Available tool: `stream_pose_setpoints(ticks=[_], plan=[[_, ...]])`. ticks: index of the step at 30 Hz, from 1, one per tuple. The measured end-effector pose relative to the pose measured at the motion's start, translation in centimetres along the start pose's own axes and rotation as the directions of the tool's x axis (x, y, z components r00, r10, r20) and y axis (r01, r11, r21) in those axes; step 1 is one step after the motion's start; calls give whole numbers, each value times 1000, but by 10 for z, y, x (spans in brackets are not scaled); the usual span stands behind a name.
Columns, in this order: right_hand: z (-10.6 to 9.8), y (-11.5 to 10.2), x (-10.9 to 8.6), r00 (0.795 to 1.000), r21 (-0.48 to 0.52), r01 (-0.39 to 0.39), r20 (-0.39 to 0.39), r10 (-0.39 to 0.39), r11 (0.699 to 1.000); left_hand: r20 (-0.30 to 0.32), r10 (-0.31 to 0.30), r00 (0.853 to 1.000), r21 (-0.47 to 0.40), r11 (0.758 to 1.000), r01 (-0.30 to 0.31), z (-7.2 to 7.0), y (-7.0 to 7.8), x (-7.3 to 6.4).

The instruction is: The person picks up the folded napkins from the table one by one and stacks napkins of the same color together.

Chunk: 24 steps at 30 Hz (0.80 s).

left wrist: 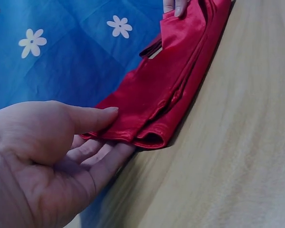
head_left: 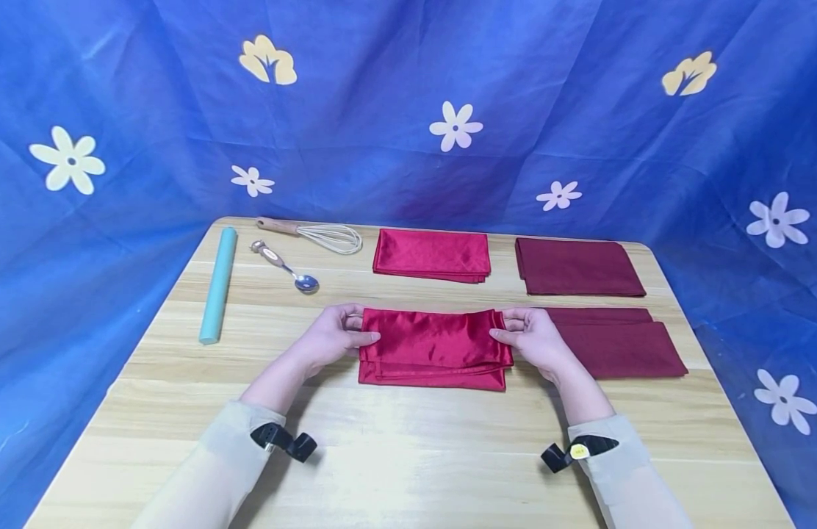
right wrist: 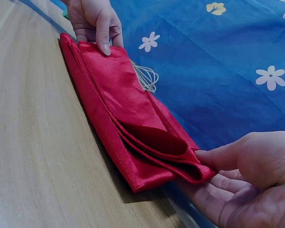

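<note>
A shiny red satin cloth (head_left: 435,339), folded in layers, lies across the middle of the table between both hands. My left hand (head_left: 333,336) pinches its left end, thumb on top and fingers beneath. At the opposite end my right hand (head_left: 533,338) holds it the same way. In the right wrist view the layers of the cloth (right wrist: 128,95) gape into loops near the right thumb. The left wrist view shows the cloth's end (left wrist: 137,118) between thumb and fingers. Its front edge rests low, near the tabletop.
Behind lies another folded red satin cloth (head_left: 431,253). Two folded maroon cloths, one at the back (head_left: 580,266) and one nearer (head_left: 620,349), lie on the right. A whisk (head_left: 329,237), a spoon (head_left: 286,268) and a teal rod (head_left: 219,286) lie left on the wooden table (head_left: 408,455).
</note>
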State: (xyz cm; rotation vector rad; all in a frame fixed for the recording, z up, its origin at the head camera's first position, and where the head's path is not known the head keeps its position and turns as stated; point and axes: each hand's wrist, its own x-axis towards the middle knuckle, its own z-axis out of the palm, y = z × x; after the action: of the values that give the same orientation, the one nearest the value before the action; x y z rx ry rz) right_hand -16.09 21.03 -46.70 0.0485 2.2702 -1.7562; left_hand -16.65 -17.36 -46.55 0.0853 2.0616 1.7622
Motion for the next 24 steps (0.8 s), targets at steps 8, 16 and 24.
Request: stream_pose_setpoints(ticks=[8, 16, 24], plan=[[-3, 0, 1, 1000, -22, -6, -1, 6, 1000, -3, 1, 1000, -29, 1000, -1, 0, 1, 3], [-8, -4, 2, 999, -11, -41, 2, 41, 999, 2, -11, 1000, -28, 1000, 11, -4, 11, 8], [-14, -10, 3, 998, 33, -65, 8, 64, 997, 2, -24, 1000, -19, 1000, 24, -7, 20, 12]])
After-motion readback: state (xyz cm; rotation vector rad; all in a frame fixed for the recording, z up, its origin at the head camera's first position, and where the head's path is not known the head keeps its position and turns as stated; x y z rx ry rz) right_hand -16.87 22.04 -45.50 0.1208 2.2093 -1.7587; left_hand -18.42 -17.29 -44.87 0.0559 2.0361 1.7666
